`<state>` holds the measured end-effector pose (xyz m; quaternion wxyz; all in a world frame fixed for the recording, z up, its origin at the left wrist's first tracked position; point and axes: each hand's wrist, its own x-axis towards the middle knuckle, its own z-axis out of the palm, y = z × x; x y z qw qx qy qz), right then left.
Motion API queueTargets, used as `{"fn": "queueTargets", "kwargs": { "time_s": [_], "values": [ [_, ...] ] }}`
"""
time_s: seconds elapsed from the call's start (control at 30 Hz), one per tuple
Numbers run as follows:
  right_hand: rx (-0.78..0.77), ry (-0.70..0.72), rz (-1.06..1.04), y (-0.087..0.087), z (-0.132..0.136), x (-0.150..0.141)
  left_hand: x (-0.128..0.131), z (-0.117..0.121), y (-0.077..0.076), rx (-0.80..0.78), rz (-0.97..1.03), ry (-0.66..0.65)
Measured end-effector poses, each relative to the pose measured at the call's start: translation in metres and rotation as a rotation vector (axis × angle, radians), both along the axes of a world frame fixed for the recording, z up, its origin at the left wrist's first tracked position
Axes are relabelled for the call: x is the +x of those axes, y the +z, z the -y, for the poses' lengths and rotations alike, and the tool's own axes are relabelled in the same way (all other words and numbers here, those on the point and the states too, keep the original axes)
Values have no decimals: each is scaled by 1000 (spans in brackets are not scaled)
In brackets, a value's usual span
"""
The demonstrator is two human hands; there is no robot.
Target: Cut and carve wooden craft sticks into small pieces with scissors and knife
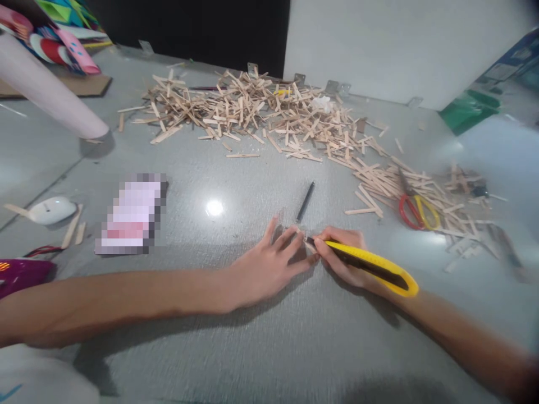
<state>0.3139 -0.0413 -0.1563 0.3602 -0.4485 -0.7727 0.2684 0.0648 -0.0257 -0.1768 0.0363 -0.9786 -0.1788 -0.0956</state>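
My right hand (343, 258) is closed around a yellow and black utility knife (370, 266), held like a pen. Its tip points left, close to the fingertips of my left hand (273, 264). That hand lies on the grey table (236, 353) with its fingers spread. Something small and pale sits by the fingertips, too blurred to name. Just beyond both hands is a thin dark stick (305, 201), perhaps a pen or a pencil lead.
Wooden stick pieces (248, 106) are heaped along the back. Red and yellow scissors (419, 212) lie among sticks at right. To the left are a blurred-out phone (132, 213), a white mouse-shaped object (53, 210), a purple device (25, 275) and a pale roll (50, 90).
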Motion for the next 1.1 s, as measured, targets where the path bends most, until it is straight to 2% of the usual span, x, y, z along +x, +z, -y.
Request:
{"fn": "queueTargets", "kwargs": {
  "time_s": [0.43, 0.7, 0.87, 1.1],
  "values": [
    [-39, -35, -13, 4, 2, 0, 2, 0, -3, 66, -30, -10],
    [-100, -71, -5, 6, 0, -4, 3, 0, -11, 72, 65, -34],
    [-92, -78, -9, 7, 0, -4, 3, 0, -10, 31, 113, -34],
    [-88, -67, -7, 6, 0, -4, 3, 0, -8, 74, 62, -38]
  ]
}}
